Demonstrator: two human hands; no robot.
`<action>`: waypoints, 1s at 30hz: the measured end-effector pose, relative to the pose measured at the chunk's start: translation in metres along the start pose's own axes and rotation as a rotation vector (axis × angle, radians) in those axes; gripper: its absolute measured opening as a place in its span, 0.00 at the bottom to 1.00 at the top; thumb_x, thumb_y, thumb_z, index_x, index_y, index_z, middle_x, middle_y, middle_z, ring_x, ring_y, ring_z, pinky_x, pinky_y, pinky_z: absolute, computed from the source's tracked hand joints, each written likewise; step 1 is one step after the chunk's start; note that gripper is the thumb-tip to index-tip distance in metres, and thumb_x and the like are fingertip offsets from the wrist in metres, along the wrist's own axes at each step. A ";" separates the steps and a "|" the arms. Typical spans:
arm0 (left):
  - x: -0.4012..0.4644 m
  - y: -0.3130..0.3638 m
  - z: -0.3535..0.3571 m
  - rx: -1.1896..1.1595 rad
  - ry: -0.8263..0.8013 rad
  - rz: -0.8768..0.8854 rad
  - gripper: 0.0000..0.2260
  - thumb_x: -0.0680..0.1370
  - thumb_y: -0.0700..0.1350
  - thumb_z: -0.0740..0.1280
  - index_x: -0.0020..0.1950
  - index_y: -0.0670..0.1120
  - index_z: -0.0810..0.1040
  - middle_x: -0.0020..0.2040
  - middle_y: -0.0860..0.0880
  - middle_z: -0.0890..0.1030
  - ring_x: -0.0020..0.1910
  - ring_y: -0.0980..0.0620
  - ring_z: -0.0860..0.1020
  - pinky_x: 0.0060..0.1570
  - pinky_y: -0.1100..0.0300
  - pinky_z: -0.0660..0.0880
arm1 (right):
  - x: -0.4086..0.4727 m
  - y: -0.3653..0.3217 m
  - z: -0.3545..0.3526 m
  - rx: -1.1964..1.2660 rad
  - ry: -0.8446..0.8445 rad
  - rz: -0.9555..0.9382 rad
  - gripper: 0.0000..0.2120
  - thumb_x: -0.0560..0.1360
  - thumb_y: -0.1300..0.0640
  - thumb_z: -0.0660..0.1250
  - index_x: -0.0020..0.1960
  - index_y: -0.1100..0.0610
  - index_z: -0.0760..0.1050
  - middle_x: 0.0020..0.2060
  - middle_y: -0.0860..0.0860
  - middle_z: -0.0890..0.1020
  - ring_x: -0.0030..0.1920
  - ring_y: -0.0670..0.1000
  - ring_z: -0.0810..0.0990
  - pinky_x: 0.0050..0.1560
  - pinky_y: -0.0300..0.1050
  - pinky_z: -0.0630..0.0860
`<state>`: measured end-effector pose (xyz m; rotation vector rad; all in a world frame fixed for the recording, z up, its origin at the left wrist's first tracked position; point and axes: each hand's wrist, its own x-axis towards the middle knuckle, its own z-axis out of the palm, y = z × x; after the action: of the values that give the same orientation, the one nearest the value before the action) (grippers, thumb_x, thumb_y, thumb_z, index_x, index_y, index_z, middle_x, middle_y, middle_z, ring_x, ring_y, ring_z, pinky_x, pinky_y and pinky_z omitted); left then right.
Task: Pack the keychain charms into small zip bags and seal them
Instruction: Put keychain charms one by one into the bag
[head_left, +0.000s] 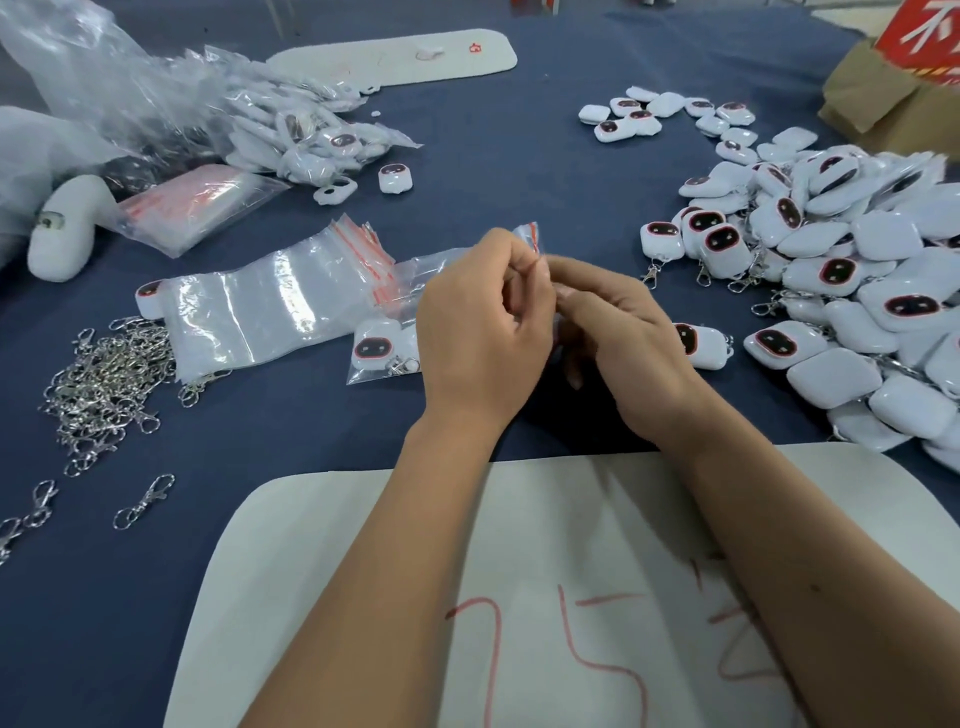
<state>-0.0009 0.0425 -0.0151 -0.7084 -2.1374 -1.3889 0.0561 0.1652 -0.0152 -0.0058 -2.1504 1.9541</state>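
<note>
Clear zip bag (524, 241) pinched at its red strip, left hand (480, 332) grip and right hand (618, 338) grip both curled tight.

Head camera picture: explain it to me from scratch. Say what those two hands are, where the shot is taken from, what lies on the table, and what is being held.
There is no machine here. A person wears a wide-angle camera on the head, so you look down along their own forearms. The left hand and right hand meet in the middle and pinch a small clear zip bag by its red-striped top; whether it holds a charm is hidden behind the hands.

On the blue tablecloth: a heap of white charms with dark faces on the right, loose metal clasps on the left, a stack of empty zip bags beside them, one bagged charm just left of the hands, and a pile of packed bags at the far left. A pale mat with red marks lies nearest the person.
</note>
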 end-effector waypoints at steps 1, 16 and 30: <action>0.000 0.000 0.001 0.012 -0.004 0.004 0.07 0.79 0.42 0.67 0.41 0.43 0.76 0.29 0.52 0.74 0.30 0.50 0.72 0.33 0.49 0.71 | 0.001 0.001 0.000 -0.008 0.062 0.017 0.17 0.85 0.62 0.56 0.60 0.53 0.84 0.38 0.57 0.83 0.32 0.51 0.78 0.25 0.42 0.68; -0.013 0.018 0.013 -0.176 -0.388 0.100 0.07 0.74 0.35 0.67 0.37 0.41 0.73 0.30 0.54 0.72 0.29 0.55 0.69 0.32 0.59 0.64 | 0.001 0.001 0.003 -0.077 0.689 -0.007 0.12 0.85 0.58 0.59 0.53 0.58 0.82 0.41 0.53 0.88 0.45 0.53 0.88 0.55 0.56 0.83; -0.013 0.007 0.017 -0.169 -0.374 -0.097 0.06 0.71 0.33 0.64 0.39 0.42 0.80 0.29 0.48 0.78 0.30 0.49 0.75 0.32 0.54 0.72 | -0.004 -0.002 -0.002 -0.722 0.630 0.184 0.22 0.71 0.68 0.64 0.64 0.57 0.74 0.60 0.54 0.78 0.66 0.57 0.73 0.65 0.51 0.69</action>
<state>0.0116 0.0589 -0.0249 -1.0100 -2.3815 -1.6063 0.0605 0.1660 -0.0138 -0.8359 -2.2809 0.9304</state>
